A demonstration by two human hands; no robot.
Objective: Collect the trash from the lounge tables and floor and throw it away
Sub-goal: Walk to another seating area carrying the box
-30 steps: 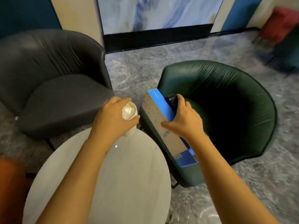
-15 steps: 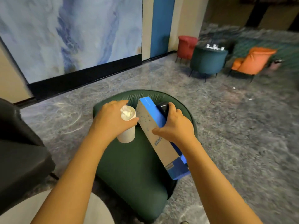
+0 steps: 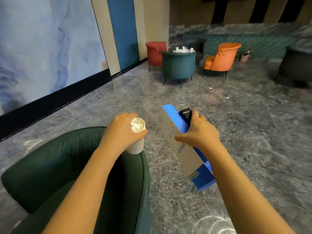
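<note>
Above chair rim (image 3: 144,168) — left hand (image 3: 121,130) grips cup (image 3: 135,146) | right hand (image 3: 200,132) grips box (image 3: 166,127)

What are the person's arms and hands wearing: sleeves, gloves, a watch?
Nothing worn shows. The left hand and right hand have no gloves, the wrists no watch or band, and the left forearm and right forearm no sleeve down to the picture's lower edge.
</note>
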